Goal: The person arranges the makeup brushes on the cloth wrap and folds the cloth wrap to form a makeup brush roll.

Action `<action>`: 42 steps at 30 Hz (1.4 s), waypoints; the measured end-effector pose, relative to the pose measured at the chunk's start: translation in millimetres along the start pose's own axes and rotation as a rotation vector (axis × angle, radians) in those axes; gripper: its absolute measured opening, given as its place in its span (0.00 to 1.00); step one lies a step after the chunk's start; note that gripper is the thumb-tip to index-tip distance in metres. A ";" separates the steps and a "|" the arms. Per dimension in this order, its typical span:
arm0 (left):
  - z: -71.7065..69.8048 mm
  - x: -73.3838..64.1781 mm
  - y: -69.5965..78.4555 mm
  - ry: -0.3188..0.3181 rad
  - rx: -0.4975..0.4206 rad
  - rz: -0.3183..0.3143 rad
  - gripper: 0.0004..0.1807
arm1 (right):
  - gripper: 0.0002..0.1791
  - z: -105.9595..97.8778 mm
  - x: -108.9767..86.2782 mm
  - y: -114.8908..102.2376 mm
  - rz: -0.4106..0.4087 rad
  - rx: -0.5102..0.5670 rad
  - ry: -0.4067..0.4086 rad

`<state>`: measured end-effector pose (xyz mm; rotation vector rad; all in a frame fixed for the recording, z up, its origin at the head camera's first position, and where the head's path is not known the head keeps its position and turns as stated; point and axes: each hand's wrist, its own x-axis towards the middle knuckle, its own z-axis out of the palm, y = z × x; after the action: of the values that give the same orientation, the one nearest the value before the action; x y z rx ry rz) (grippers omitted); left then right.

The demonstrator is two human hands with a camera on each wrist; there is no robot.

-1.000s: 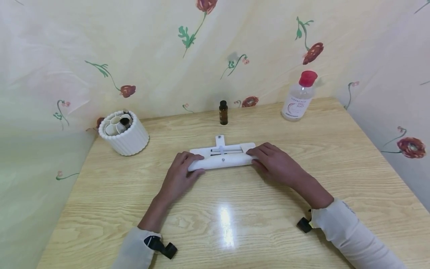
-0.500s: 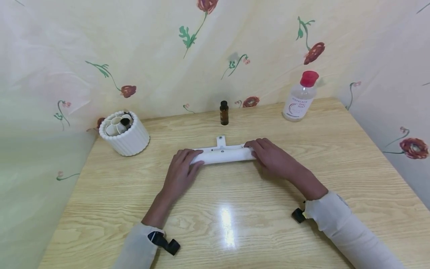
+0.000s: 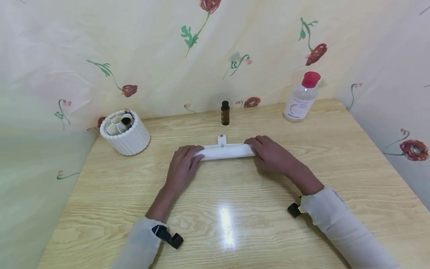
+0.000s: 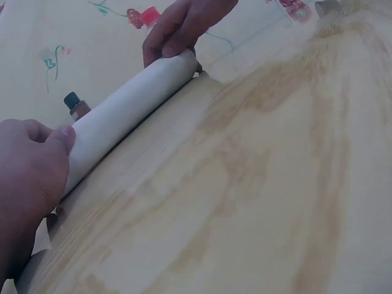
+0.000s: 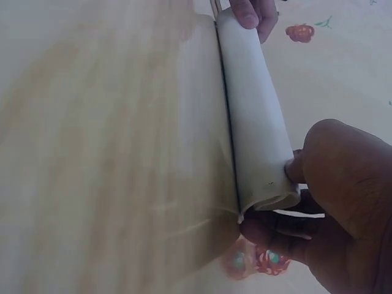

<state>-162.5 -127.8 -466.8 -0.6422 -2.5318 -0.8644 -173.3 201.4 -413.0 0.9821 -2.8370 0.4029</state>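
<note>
A white roll-up case (image 3: 226,152) lies rolled into a tube across the table, its snap strap (image 3: 222,139) sticking out flat behind it. My left hand (image 3: 181,164) grips the left end, thumb on the near side and fingers over the top. At the other end my right hand (image 3: 273,155) holds the roll between thumb and fingers. In the right wrist view the layered end of the case (image 5: 275,199) shows beside the right fingers. What lies inside the roll is hidden.
Behind the roll stands a small brown bottle (image 3: 225,113) with a black cap. A clear bottle with a red cap (image 3: 300,101) is at the back right. A ribbed white holder (image 3: 129,138) with brushes stands at left. Flowered cloth hangs behind the wooden table (image 3: 201,224).
Both hands have rolled the case away from me toward its strap. The slim items and inner flap that showed earlier are now covered, and the near snap has turned out to the back.
</note>
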 end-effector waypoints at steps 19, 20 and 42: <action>5.0 14.5 -1.6 -0.015 -0.035 -0.058 0.13 | 0.15 -5.0 54.5 -8.5 0.037 0.212 0.032; 5.7 14.0 -1.6 -0.018 -0.038 -0.063 0.13 | 0.15 -2.4 61.1 -9.8 0.041 0.232 0.024; 6.0 12.7 -1.3 0.002 -0.046 -0.051 0.14 | 0.07 34.6 89.5 -10.6 0.202 0.507 0.081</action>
<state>-174.9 -121.1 -465.5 -0.5926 -2.5431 -0.9429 -237.6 130.7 -426.8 0.7134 -2.8212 1.1977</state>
